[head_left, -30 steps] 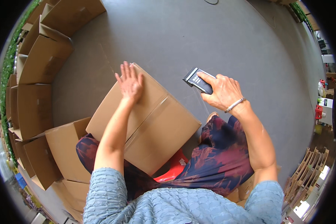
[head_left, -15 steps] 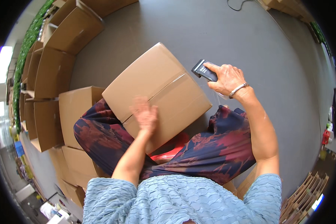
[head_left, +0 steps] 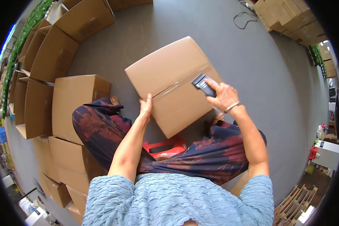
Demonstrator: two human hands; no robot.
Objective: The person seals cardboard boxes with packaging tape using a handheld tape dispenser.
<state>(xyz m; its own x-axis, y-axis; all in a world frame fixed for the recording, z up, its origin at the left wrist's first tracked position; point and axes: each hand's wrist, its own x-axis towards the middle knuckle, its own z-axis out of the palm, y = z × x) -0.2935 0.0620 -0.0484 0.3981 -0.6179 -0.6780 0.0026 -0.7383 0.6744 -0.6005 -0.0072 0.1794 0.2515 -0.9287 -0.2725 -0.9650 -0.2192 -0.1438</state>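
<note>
Left hand [head_left: 145, 108] is now gripping the mid-frame box [head_left: 174, 80] by its left edge, uncovering the seam [head_left: 172, 88]; right hand [head_left: 225, 96] is holding a black tool [head_left: 204, 85] near it.

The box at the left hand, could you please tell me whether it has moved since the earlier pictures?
Yes: judged against the carton beside the left knee, the box has shifted forward and to the right.
</note>
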